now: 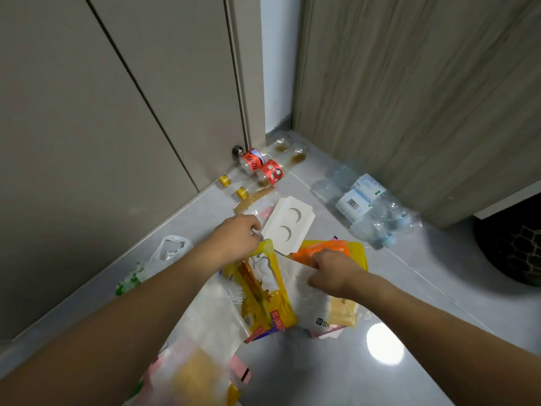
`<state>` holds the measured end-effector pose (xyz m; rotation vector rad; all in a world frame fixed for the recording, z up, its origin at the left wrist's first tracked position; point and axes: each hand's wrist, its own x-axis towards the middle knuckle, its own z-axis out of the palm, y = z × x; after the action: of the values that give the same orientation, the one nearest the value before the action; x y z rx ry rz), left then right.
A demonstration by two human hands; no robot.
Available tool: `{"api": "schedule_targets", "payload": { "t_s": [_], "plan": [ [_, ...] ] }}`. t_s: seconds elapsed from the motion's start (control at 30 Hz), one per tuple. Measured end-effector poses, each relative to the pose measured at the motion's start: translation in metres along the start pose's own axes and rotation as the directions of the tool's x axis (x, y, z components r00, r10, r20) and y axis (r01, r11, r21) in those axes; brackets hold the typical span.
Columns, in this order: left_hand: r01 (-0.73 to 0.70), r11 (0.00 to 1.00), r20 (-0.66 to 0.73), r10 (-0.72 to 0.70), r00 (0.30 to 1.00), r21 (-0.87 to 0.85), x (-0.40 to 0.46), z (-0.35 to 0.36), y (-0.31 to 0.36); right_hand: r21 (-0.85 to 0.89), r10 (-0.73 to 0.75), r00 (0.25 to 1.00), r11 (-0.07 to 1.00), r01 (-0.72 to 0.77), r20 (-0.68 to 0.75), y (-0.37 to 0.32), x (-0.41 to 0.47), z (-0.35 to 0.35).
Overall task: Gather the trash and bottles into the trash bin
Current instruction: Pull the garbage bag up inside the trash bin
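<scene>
Pinching the yellow wrapper (265, 291), left hand (234, 238) sits at ten o'clock of right hand (333, 271), whose curled fingers grip the orange packet (325, 250).

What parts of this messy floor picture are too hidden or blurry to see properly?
- Head view: the dark round bin is cut off by the right edge.
- The white tissue-like sheet is partly covered by the right hand.
- The left hand hides whatever its fingertips pinch.
- The blurry plastic wrappers at the bottom are too smeared to read.
- The red-labelled bottles carry print too small to read.
</scene>
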<state>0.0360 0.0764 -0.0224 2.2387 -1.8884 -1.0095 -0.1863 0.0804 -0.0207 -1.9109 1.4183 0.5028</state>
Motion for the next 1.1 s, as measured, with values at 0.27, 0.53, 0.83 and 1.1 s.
{"api": "schedule_targets", "payload": {
  "t_s": [0.27, 0.53, 0.83, 1.1],
  "plan": [
    [0.203, 0.977, 0.036, -0.205, 0.978, 0.06, 0.061, 0.03, 0.043, 0.101, -0.014, 1.0, 0.995, 0.015, -0.01, 0.027, -0.039, -0.077],
    [0.214, 0.976, -0.031, -0.215, 0.976, -0.032, 0.079, 0.048, 0.053, 0.197, 0.047, 0.994, 0.98, -0.027, -0.098, 0.048, -0.054, -0.111],
    [-0.16, 0.956, -0.342, 0.07, 0.937, -0.245, 0.02, -0.012, 0.078, 0.179, 0.015, 0.978, 0.984, 0.023, -0.209, 0.05, -0.072, -0.121],
    [-0.412, 0.907, -0.42, 0.344, 0.84, -0.081, -0.05, -0.059, 0.175, 0.053, -0.06, 0.956, 0.996, 0.078, -0.288, 0.068, -0.142, -0.17]
  ]
}}
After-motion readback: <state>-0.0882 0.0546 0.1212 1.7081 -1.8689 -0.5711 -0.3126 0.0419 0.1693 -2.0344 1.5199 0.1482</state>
